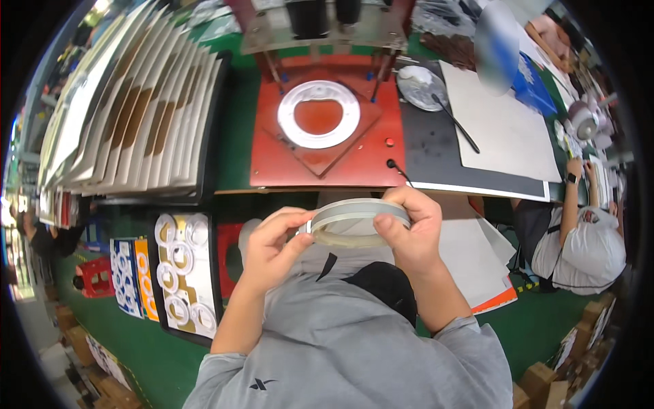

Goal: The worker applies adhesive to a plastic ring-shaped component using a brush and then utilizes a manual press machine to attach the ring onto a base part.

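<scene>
Though crowded, green table (235, 129), green floor (122, 334)

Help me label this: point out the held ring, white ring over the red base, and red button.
Held ring (359, 208), head view: grey band.
White ring (287, 114), head view: left side.
Red button (390, 142), head view: its face.

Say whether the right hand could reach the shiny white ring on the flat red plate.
Likely yes, if freed: the right hand grips a round grey band, but the white ring looks unobstructed in front.
</scene>
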